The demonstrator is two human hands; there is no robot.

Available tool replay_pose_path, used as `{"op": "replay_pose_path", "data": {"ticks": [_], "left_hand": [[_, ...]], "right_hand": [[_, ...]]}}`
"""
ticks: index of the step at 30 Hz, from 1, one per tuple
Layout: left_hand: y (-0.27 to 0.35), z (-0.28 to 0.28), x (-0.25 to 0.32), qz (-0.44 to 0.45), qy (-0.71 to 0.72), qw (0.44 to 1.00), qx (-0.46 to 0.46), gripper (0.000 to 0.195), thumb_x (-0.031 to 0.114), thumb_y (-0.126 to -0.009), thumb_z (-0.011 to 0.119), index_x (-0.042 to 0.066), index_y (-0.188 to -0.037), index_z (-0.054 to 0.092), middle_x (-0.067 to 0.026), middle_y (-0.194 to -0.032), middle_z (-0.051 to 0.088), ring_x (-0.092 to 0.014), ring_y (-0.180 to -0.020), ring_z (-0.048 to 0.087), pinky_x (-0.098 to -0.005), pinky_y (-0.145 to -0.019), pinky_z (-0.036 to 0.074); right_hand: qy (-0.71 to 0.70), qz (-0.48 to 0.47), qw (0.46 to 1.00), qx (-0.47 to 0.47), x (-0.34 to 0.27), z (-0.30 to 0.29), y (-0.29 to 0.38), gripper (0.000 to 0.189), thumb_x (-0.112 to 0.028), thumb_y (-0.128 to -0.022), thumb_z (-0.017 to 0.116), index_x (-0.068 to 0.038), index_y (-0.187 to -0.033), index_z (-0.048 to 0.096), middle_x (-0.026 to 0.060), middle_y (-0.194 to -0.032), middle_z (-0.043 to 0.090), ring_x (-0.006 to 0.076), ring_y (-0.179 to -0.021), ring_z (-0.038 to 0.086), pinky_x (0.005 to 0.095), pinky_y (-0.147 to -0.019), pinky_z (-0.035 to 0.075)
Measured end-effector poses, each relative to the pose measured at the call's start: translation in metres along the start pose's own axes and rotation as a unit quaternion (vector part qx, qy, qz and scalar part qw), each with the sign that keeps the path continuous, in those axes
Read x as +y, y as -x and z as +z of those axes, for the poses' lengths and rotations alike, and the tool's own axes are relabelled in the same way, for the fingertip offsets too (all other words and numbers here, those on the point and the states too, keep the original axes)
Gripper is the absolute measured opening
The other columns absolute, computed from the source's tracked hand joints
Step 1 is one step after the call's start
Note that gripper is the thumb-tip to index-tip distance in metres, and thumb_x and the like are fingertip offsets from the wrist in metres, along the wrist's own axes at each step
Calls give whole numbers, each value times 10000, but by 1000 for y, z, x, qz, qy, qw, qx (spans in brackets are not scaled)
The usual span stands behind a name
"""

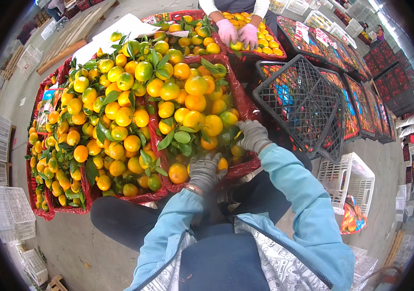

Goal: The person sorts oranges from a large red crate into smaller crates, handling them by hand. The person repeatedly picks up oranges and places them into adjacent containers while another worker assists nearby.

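My left hand (205,172), in a grey knit glove, is curled at the near edge of a red-lined crate (245,168) of mandarin oranges. A mandarin orange (223,164) shows between its thumb and fingers. At the crate's right side is my right hand (254,136), also gloved, its fingertips among fruit and dark green leaves; whether they grip anything is hidden. Around both hands lie orange and green-tinged mandarins (213,125), some with leaves (182,137) attached. A larger heap of leafy mandarins (119,116) fills the crates to the left.
Across from me, a person's pink-gloved hands (237,34) touch fruit in another crate (281,55). Black lattice lids (298,105) lie over packed crates at right. A white plastic crate (348,182) stands on the floor, a printed bag (353,218) against it. White paper (119,32) covers the far left.
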State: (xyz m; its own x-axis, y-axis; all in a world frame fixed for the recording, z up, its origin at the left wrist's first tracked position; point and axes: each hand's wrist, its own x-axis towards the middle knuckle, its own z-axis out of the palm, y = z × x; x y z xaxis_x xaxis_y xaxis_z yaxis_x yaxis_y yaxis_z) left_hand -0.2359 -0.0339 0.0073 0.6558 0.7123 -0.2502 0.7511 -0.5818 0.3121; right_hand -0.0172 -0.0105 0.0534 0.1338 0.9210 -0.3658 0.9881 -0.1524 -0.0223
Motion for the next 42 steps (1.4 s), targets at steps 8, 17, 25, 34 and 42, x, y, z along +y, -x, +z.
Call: {"op": "replay_pose_path", "data": {"ticks": [8,17,25,34,42], "left_hand": [[-1,2,-2,5,3,1000,-1,683,584,-827,586,200,-1386,502,-120,-1356,551,-296,-1194,556,-498,-982,385],[-3,-2,0,-10,-1,999,-34,633,581,-808,604,188,-1302,571,-113,-1303,570,-308,-1217,528,-500,-1001,373],[-1,-8,3,-19,6,999,-36,633,564,-838,589,206,-1357,530,-110,-1304,565,-294,-1211,535,-484,-1049,341],[-3,-1,0,-8,16,1000,-17,607,575,-811,604,197,-1285,589,-118,-1272,589,-327,-1165,567,-503,-1012,369],[-1,-3,2,-21,1,999,-33,621,561,-810,612,214,-1322,559,-96,-1265,588,-310,-1182,550,-497,-1018,363]], "right_hand": [[-672,-18,737,-78,22,-8,13,706,-217,-748,840,-72,-1328,466,79,-1124,602,169,-1048,599,311,-800,559],[-15,1,997,-82,1,59,-2,487,-184,-842,669,-78,-1291,514,149,-1217,610,315,-1083,643,428,-839,550],[53,-7,988,-145,-8,38,21,499,-192,-792,714,-73,-1244,541,161,-1205,610,330,-1087,639,463,-824,549],[96,-26,973,-209,-20,32,17,576,-259,-761,738,-59,-1268,553,201,-1322,522,350,-1144,606,464,-876,537],[40,33,993,-102,-14,57,14,646,-217,-766,708,-39,-1338,467,231,-1375,465,369,-1184,578,449,-920,520]]}}
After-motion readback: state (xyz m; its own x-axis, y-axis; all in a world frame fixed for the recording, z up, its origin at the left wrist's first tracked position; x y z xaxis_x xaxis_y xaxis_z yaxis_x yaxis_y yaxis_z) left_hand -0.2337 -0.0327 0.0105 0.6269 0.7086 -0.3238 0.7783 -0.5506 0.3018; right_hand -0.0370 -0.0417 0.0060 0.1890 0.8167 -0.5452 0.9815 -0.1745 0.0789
